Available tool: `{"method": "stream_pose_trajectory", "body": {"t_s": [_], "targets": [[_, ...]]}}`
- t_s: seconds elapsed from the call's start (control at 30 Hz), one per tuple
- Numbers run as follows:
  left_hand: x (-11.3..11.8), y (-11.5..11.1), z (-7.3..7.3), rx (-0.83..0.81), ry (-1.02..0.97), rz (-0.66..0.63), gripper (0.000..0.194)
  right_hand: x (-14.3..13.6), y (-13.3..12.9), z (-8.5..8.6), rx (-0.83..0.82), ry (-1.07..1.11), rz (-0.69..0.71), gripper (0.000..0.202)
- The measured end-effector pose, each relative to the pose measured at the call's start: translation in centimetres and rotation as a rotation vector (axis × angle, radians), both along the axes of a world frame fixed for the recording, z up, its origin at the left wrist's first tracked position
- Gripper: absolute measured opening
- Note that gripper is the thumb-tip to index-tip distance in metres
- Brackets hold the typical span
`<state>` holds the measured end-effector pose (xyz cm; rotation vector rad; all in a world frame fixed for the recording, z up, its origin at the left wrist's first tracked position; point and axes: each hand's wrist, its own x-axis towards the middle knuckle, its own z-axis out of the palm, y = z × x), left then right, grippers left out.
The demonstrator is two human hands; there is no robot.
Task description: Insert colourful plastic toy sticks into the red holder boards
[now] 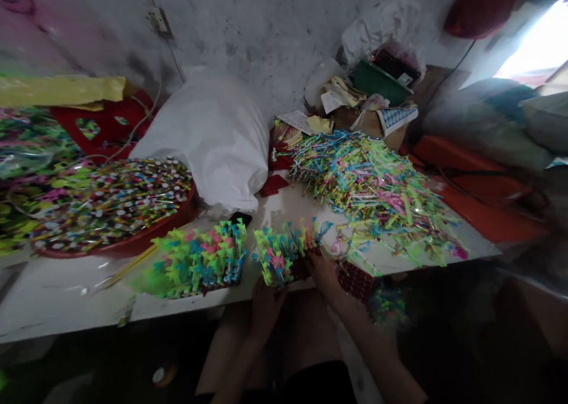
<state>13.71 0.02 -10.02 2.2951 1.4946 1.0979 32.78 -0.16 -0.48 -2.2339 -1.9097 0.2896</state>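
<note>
At the table's front edge, my left hand (265, 302) is at the near side of a block of upright green, blue and pink plastic pieces (277, 253). Its fingers are too dark to make out. My right hand (320, 269) touches the same block's right end, over a dark red perforated board (355, 283); whether it grips a piece is hidden. Left of this block stands a fuller cluster of similar coloured pieces (199, 256). A big loose pile of thin colourful sticks (373, 185) lies behind and to the right.
A red basin (133, 242) of small colourful pieces sits at left, beside a white sack (213, 132). A dark phone-like object (241, 219) lies before the sack. Papers, a green container (377, 83) and an orange-red object (470, 185) are at back right.
</note>
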Motion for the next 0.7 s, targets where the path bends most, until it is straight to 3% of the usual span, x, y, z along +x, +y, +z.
{"method": "stream_pose_trajectory", "body": {"t_s": [0.13,0.3,0.43,0.57,0.7], "targets": [[-0.2,0.1,-0.1,0.005,0.016,-0.027,0.041,3.0,-1.9,0.5,0.045,-0.097,-0.162,0.03],[-0.1,0.1,0.2,0.036,0.025,-0.016,0.037,6.0,-3.3,-0.2,-0.054,-0.137,-0.304,0.029],[0.0,0.0,0.4,0.033,0.038,-0.012,0.041,7.5,-3.3,-0.7,0.023,0.036,-0.322,0.025],[0.0,-0.1,0.1,0.044,0.041,-0.011,0.04,8.5,-3.2,-0.1,0.233,0.354,-0.397,0.033],[0.0,-0.1,-0.2,0.029,0.033,0.01,0.036,7.3,-2.7,-0.3,0.302,0.584,-0.301,0.04]]}}
